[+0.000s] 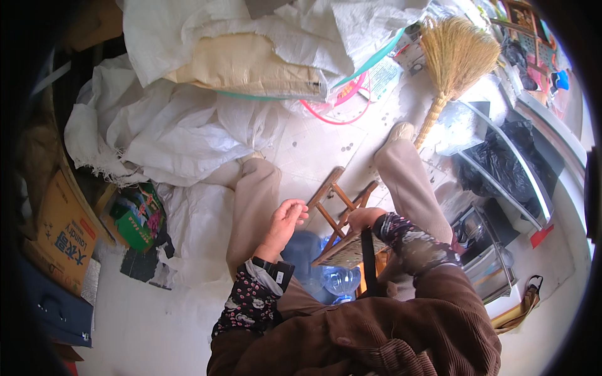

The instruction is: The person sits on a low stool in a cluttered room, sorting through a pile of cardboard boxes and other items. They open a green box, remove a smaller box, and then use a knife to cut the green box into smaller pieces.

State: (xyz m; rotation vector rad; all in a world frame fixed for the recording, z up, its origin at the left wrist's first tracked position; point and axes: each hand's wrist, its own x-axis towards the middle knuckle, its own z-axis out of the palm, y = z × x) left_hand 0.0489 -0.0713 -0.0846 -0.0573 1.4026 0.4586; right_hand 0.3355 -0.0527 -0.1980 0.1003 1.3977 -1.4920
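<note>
Brown jacket (401,326), wooden stool (342,252) beneath right grip (364,219) clamped on its edge, left grip (291,215) parted alongside

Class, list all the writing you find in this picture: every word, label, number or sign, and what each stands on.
Brown cardboard box: large dark and orange lettering; I won't copy the wording.
Green package: pale lettering, too small to read reliably.
Pale sheet by the pink hoop: print too small to read.
</note>
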